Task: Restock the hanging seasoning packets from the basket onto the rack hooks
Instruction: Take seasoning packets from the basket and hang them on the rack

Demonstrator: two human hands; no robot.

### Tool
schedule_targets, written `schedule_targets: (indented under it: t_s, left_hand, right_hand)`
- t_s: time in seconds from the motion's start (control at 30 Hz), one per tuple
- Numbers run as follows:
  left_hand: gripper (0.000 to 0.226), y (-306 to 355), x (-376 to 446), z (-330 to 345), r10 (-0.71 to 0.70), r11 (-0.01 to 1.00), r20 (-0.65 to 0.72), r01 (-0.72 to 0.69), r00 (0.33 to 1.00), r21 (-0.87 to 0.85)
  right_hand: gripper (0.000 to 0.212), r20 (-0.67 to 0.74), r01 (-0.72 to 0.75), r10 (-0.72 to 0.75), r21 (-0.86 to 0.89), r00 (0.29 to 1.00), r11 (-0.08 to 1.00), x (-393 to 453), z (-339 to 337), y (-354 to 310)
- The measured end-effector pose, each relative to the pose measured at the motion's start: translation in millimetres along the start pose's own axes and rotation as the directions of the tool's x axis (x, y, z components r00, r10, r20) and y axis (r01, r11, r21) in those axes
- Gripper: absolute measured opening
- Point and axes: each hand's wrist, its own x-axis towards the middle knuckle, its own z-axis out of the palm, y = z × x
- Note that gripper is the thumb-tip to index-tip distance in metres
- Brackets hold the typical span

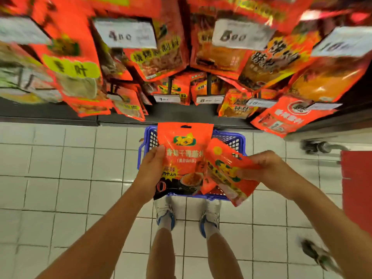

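My left hand (151,170) grips the left edge of a red seasoning packet (184,156), held upright with its hang hole at the top. My right hand (261,168) grips a bunch of similar red packets (227,174) fanned out and tilted to the lower left. Both sets hang over the blue plastic basket (233,137) standing on the floor. The rack (171,87) of hanging red packets fills the top of the view, with white price tags (124,33) on the hook ends.
White floor tiles (60,178) spread around the basket. My two shoes (167,214) stand just behind it. A red object (356,188) and a metal caster (320,147) sit at the right edge. Another shoe (320,256) shows at the lower right.
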Motion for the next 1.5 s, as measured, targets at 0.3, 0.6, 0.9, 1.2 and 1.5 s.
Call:
schedule_targets:
  t_s: [0.3,0.6,0.9,1.2,1.5]
  left_hand:
    - [0.057,166.2,-188.7,-29.1,0.318,0.938,-0.094,-0.327,0.943,-0.115]
    - [0.058,301.4,-341.5,-82.2,0.574,0.734,-0.102,-0.566,0.812,-0.375]
    - [0.034,406.3,-436.0,-131.6,0.916,0.398,0.023,-0.903,0.400,-0.165]
    - [0.021,469.3,-460.6,-168.9,0.912,0.227,-0.291,-0.946,0.290,-0.230]
    - [0.021,490.5,-465.7,-209.8,0.863,0.206,-0.420,-0.955,0.281,-0.214]
  right_hand:
    - [0.018,-0.243,0.359,-0.340,0.039,0.909,0.933,-142.0,-17.6,-200.7]
    - [0.046,-0.128,0.652,-0.737,-0.382,0.664,0.655,-282.5,-32.6,-387.4]
    - [0.015,-0.428,0.930,-0.855,-0.082,0.292,0.358,-333.3,-11.1,-531.3]
    - [0.013,-0.564,0.946,-0.802,-0.104,0.199,0.308,-325.1,-1.2,-649.8]
    - [0.021,-0.578,0.871,-0.807,-0.328,0.123,0.367,-300.0,25.6,-708.5]
